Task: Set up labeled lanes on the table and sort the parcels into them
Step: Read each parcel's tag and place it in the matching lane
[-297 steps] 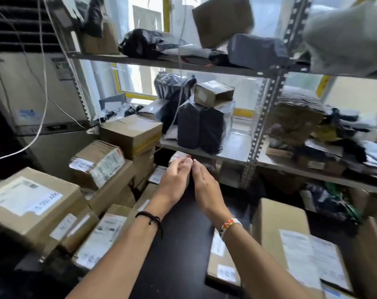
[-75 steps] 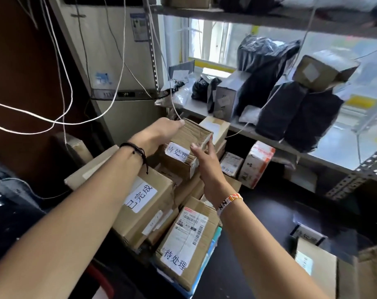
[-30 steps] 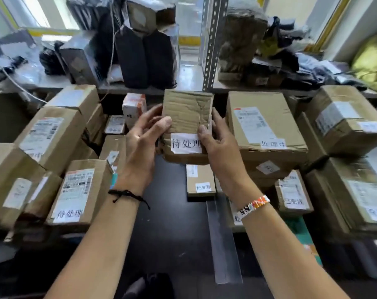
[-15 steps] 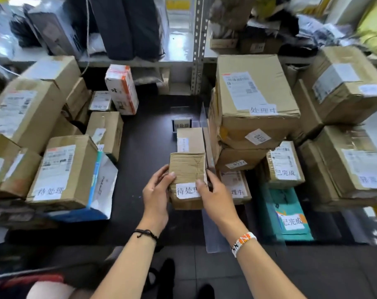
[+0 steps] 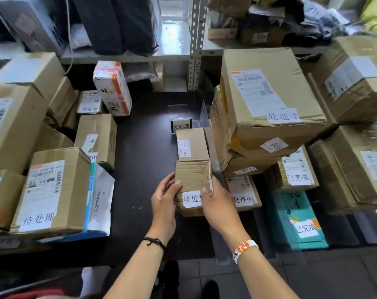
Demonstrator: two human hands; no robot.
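Observation:
A small creased cardboard parcel [image 5: 193, 180] with a white handwritten label sits on the black table [image 5: 144, 169], held between both hands. My left hand [image 5: 165, 200] grips its left side and my right hand [image 5: 216, 203] grips its right side, partly covering the label. Just behind it lies another small parcel [image 5: 190, 143], and behind that stands a small lane sign [image 5: 181, 125]. A clear divider strip [image 5: 213, 147] runs along the parcel's right side.
Stacked boxes with labels fill the left [image 5: 51, 190] and right [image 5: 267, 98] of the table. A teal mailer [image 5: 300, 219] lies at the right front. A white and orange carton [image 5: 112, 87] stands at the back. Metal shelving [image 5: 196, 39] with dark bags rises behind.
I carried the parcel from the left pile to the table's middle lane and lowered it. It now rests in front of the other small parcel, with both hands still on it.

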